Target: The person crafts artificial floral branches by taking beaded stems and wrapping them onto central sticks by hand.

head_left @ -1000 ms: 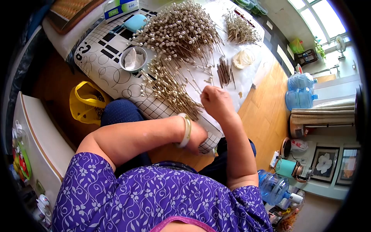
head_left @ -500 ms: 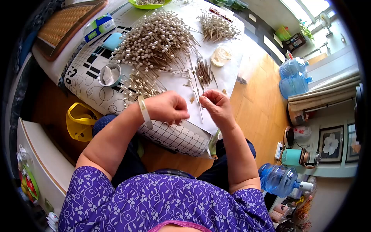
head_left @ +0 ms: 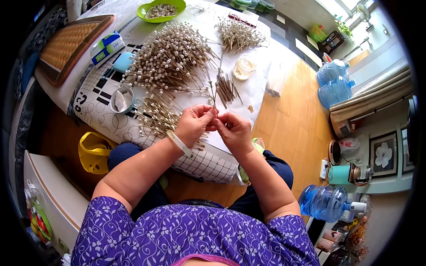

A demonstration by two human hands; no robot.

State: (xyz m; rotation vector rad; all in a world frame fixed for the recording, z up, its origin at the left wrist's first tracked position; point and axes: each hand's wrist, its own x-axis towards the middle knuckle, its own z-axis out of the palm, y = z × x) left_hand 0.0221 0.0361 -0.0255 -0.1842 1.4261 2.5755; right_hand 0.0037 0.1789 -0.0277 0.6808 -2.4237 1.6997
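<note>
My left hand (head_left: 191, 126) and my right hand (head_left: 236, 133) meet fingertip to fingertip over the table's near edge. Both are pinched around a thin brown stem (head_left: 214, 94) that sticks up between them; its lower end is hidden by the fingers. Close beside my left hand lie loose stems with pale, bud-like tips (head_left: 159, 115). Beyond them spreads a big heap of stems with white, bead-like heads (head_left: 173, 57). Short brown sticks (head_left: 228, 91) lie just past my right hand, near an open jar of cream-coloured stuff (head_left: 244, 68).
A smaller bunch of stems (head_left: 239, 35) and a green bowl of beads (head_left: 160, 11) are farther back. To the left stand a tin with white tissue (head_left: 122, 100), a blue box (head_left: 123, 62) and a tissue pack (head_left: 108, 48). A yellow bag (head_left: 94, 153) is below.
My hands were apart and have come together, the left moving right and the right moving left. The right held a stem; now both hold one. The view has shifted slightly.
</note>
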